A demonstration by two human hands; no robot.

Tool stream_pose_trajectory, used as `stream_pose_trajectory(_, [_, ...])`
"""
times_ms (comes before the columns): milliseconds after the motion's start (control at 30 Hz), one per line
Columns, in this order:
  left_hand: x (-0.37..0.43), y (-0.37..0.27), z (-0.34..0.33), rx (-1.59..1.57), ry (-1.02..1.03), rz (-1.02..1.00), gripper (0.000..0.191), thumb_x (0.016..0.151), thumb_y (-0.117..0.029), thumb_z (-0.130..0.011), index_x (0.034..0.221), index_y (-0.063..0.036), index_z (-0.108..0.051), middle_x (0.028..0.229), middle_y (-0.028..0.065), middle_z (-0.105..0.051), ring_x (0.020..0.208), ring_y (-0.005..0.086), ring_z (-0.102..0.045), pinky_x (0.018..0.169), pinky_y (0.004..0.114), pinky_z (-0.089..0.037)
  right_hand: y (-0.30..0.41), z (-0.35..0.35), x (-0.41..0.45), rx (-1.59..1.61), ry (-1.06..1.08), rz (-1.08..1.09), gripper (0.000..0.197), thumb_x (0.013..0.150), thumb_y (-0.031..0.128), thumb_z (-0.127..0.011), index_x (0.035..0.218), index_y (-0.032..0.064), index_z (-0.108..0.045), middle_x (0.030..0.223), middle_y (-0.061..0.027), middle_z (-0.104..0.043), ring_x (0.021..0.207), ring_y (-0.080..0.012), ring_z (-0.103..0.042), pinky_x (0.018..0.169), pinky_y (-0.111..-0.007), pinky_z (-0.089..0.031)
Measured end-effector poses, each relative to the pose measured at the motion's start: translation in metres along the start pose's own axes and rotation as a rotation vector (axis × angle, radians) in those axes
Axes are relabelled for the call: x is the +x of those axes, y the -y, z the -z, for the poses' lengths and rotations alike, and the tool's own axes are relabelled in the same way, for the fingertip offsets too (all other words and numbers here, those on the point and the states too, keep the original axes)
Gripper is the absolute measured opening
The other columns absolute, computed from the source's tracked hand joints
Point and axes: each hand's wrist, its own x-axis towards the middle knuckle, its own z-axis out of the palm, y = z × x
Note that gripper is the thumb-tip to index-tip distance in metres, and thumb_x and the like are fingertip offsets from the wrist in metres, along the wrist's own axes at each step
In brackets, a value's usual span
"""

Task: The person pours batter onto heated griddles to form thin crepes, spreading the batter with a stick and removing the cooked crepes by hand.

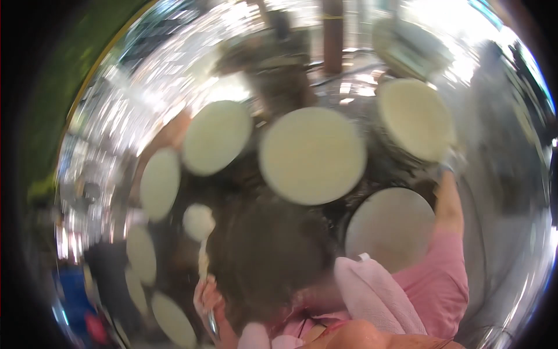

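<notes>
My left hand [210,296] grips the handle of a ladle [199,222], whose round, pale bowl is pointed up and away from me. At the right, my outstretched right hand [454,160] is at the lower right edge of a round pan [416,120] with a pale yellow layer; it is blurred, and its grip is unclear. A larger pale yellow round [312,155] lies in front of me. Nearer to my right arm is a greyish round plate [390,227], partly behind my pink sleeve. Between the ladle and that plate is a dark round surface [274,257].
More pale rounds stand at the left, among them one upper left [218,137], one beyond the ladle [160,184] and one low down [173,320]. A brown post [333,37] rises at the back. A blue object [72,292] is at the far left.
</notes>
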Motion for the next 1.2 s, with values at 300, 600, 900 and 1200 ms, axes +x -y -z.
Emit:
stream_pose_trajectory(300, [-0.259,-0.024,0.084,-0.002,-0.046,-0.517,0.035,0.103,-0.019,-0.031,0.110,0.0139,-0.040,0.059,0.0012,-0.041,0.034,0.0094,-0.041,0.033,0.022,-0.031,0.029,0.102,-0.326,0.730,0.944,0.416,0.056,0.086,0.007,-0.067,0.136,-0.0033,-0.045,0.132,-0.0122,-0.056,0.114,-0.0180,-0.054,0.096,-0.029,-0.042])
stream_pose_trajectory(600, [-0.558,-0.074,0.262,0.417,-1.038,-0.909,0.022,0.099,-0.020,-0.044,0.097,-0.0018,-0.057,0.060,0.0031,-0.047,0.037,0.0147,-0.045,0.037,0.029,-0.036,0.005,0.451,-0.690,0.399,1.867,0.833,0.049,0.089,0.009,-0.065,0.136,0.0176,-0.053,0.073,0.0066,-0.053,0.058,-0.0025,-0.042,0.051,-0.020,-0.038])
stream_pose_trajectory(900, [-0.644,-0.193,0.413,1.878,-1.727,-0.137,0.022,0.092,-0.017,-0.049,0.089,0.0013,-0.059,0.084,0.0238,-0.065,0.084,0.0435,-0.063,0.071,0.052,-0.050,-0.082,0.473,-0.752,-0.060,2.002,1.102,0.055,0.086,0.025,-0.068,0.137,0.0266,-0.050,0.086,-0.0039,-0.068,0.076,-0.0078,-0.059,0.076,-0.026,-0.049])
stream_pose_trajectory(1200, [-0.674,-0.182,0.524,0.990,-1.259,-0.194,0.033,0.097,-0.032,-0.049,0.083,-0.0023,-0.057,0.060,0.0062,-0.053,0.050,0.0195,-0.051,0.046,0.034,-0.042,-0.110,0.499,-0.790,-0.082,2.024,1.321,0.056,0.084,0.022,-0.070,0.137,0.0181,-0.051,0.106,-0.0038,-0.068,0.083,-0.0066,-0.061,0.078,-0.023,-0.048])
